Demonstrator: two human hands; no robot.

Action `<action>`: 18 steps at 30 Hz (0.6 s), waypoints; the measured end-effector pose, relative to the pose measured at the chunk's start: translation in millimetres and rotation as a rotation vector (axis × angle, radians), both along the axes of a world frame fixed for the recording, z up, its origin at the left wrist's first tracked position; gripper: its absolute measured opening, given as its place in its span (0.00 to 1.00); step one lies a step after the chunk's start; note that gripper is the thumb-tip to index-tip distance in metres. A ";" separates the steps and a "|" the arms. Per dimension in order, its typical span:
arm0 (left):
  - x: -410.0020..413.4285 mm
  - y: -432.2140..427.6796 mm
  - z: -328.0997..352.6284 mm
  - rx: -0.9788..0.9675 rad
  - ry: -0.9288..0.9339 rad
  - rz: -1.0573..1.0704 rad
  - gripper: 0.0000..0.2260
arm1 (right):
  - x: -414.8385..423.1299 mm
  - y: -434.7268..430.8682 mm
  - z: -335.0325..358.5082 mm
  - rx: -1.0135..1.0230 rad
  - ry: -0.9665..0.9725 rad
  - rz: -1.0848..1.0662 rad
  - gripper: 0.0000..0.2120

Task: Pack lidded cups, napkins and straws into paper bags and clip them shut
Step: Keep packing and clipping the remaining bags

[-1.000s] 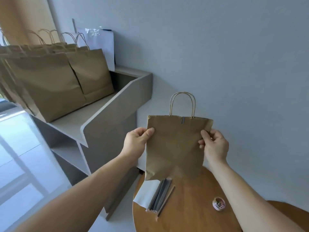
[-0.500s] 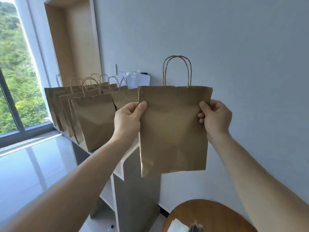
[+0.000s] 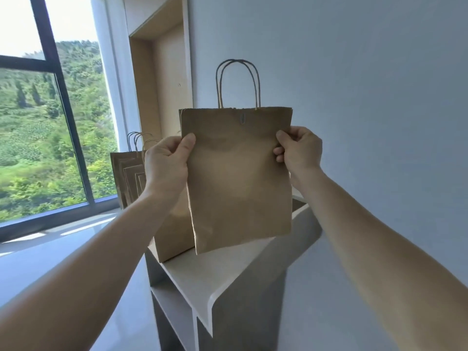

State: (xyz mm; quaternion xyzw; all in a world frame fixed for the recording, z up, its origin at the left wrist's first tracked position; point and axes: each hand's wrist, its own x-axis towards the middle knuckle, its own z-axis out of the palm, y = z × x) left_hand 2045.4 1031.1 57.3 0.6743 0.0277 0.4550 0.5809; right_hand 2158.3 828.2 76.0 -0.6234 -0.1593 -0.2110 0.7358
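A brown paper bag (image 3: 238, 178) with twisted handles hangs upright in the air just above the grey shelf top (image 3: 202, 272). A metal clip (image 3: 242, 118) sits at the middle of its closed top edge. My left hand (image 3: 167, 163) pinches the bag's left side and my right hand (image 3: 298, 150) pinches its right side. The bag's contents are hidden. A row of several more brown paper bags (image 3: 129, 173) stands on the shelf behind my left hand, partly hidden by it.
The grey shelf unit (image 3: 228, 307) has open compartments below and a raised side panel (image 3: 301, 224) at the right. A plain wall (image 3: 367, 97) rises behind it. A large window (image 3: 50, 122) fills the left, above a pale glossy floor (image 3: 63, 249).
I have lifted the clipped bag away from the round wooden table and carried it left over the shelf. The view swung up and left; the table, straws and clips left sight.
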 end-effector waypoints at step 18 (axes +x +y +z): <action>158.3 78.0 -128.7 0.405 0.280 0.015 0.17 | 202.0 91.5 -117.9 -0.335 0.300 -0.145 0.08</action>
